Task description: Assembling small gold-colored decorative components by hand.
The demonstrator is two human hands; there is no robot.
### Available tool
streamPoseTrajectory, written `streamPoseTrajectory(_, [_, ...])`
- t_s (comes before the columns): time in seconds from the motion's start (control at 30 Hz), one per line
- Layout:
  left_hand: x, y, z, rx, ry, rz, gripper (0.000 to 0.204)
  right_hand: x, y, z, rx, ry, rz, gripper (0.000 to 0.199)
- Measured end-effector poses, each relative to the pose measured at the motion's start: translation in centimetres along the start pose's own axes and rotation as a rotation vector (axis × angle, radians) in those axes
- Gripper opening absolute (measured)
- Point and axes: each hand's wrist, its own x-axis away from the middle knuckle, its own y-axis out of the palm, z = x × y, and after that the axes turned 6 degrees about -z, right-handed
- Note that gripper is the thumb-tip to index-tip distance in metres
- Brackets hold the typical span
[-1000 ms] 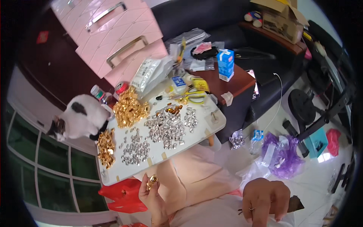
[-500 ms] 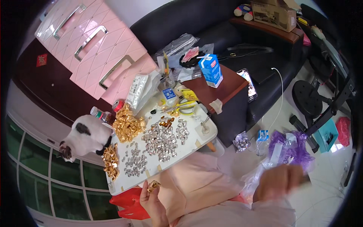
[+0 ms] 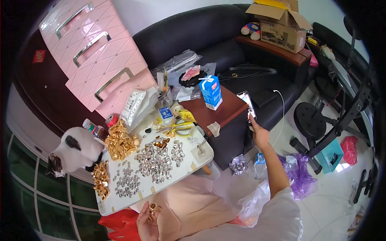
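Left hand: I am holding my left hand [image 3: 147, 219] low at about 6 o'clock, just below the near edge of the desk [image 3: 120, 203], palm up over my lap.
Left grip: my grip is curling loosely around a small gold piece [image 3: 154, 209]; the fingers are partly closed, cupping it rather than pinching hard.
Gold piece: it is sitting against my fingertips, just off the desk's near edge, apart from the heaps on top.
Right hand: I am stretching my right hand [image 3: 259, 134] out toward 2 o'clock, the arm running up from my white sleeve [image 3: 281, 213].
Right grip: my fingers are reaching up to the lower end of a phone [image 3: 246, 103] and touching it; I cannot tell whether they are closing on it or only pressing it.
Phone: it is lying at the right-hand edge of a dark brown side table [image 3: 225, 110], its screen lit, a white cable [image 3: 282, 108] trailing just beyond it.
Desk top: silver pieces [image 3: 155, 160] are spreading across the middle, gold pieces [image 3: 118, 142] are heaping at 10 o'clock, and yellow-handled scissors [image 3: 179, 128] are lying at the far side.
Side table: a blue and white carton [image 3: 211, 91] is standing upright on it.
Around: a black and white cat [image 3: 74, 152] is crouching at 9 o'clock beside the desk, and a black sofa [image 3: 193, 36] is filling 12 o'clock.
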Motion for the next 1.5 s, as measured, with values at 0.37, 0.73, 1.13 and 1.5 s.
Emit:
streamPoseTrajectory(0.37, [0.7, -2.7, -1.3, 0.03, -0.15, -0.218, 0.039, -5.9, -4.8, 1.0, 0.366, -0.267, -0.073, 0.074])
streamPoseTrajectory(0.73, [1.3, -0.7, -0.3, -0.037, -0.198, -0.054, 0.042, 7.9, -0.3, -0.3, -0.117, 0.378, -0.187, 0.04])
streamPoseTrajectory(1.13, [2.2, -4.2, 1.1, 0.034, -0.121, -0.198, 0.038, 16.4, -2.8, -19.1, -0.76, 0.037, -0.644, 0.033])
streamPoseTrajectory(1.5, [2.2, -4.6, 0.7, 0.16, 0.049, -0.17, 0.042, 19.0, -5.3, -32.2, -0.916, -0.362, -1.001, 0.02])
